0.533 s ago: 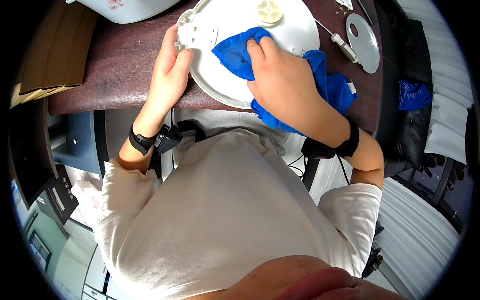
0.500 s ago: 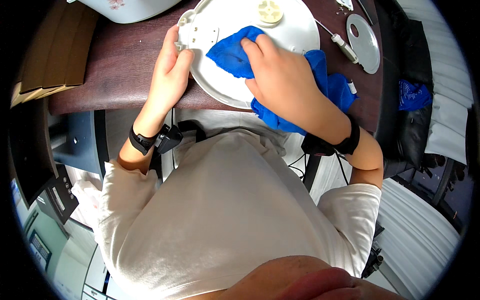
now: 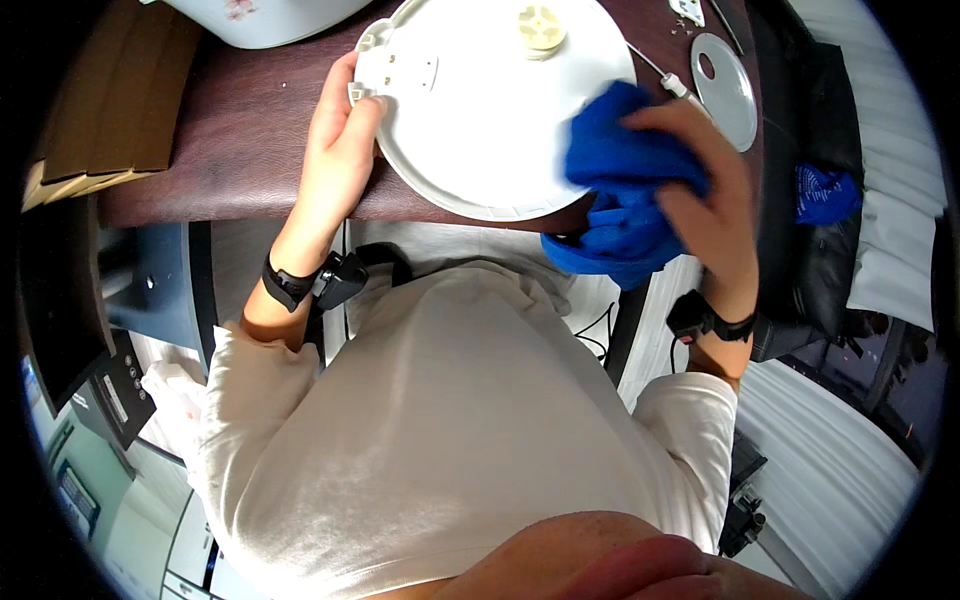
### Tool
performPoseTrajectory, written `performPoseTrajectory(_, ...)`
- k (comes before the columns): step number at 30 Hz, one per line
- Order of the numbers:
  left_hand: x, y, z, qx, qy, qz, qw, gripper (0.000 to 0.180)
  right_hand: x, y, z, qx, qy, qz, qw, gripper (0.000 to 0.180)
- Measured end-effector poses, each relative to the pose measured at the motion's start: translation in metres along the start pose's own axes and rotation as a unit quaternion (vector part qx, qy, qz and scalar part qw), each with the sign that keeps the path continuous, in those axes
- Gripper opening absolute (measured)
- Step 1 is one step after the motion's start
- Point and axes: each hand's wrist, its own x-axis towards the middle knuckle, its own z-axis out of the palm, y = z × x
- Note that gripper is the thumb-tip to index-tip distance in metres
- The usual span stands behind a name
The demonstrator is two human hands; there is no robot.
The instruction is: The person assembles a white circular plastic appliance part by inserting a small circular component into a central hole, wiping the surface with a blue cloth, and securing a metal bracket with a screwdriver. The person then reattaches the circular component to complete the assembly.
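A round white plastic lid (image 3: 480, 130) rests on the dark red-brown table, its near edge reaching the table's front. On it stands a cream slotted round piece (image 3: 541, 30). My left hand (image 3: 345, 125) grips the lid's left rim beside the hinge tabs, thumb on top. Bunched in my right hand (image 3: 715, 190) is a blue cloth (image 3: 630, 150), held at the lid's right edge and hanging over the table's front. The right hand is blurred by motion, but its fingers and thumb close round the cloth.
A screwdriver (image 3: 675, 85) and a grey oval plate with a hole (image 3: 725, 95) lie on the right. Behind them are a small white part (image 3: 688, 10) and tiny screws. A white flowered container (image 3: 265, 25) stands back left, near a cardboard box (image 3: 120, 90).
My right hand has moved right with the blue cloth, from the middle of the lid to its right edge. The left hand keeps its hold on the rim.
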Motion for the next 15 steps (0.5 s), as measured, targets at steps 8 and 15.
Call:
performPoseTrajectory(8,-0.001,0.007,0.003,-0.086,0.002,-0.044,0.995,0.04,-0.051,0.029,-0.011,-0.082,0.173,0.143,0.971,0.046)
performPoseTrajectory(15,-0.001,0.006,0.003,-0.058,-0.009,-0.032,0.998,0.041,0.016,0.002,0.041,-0.24,0.069,-0.048,0.967,0.05)
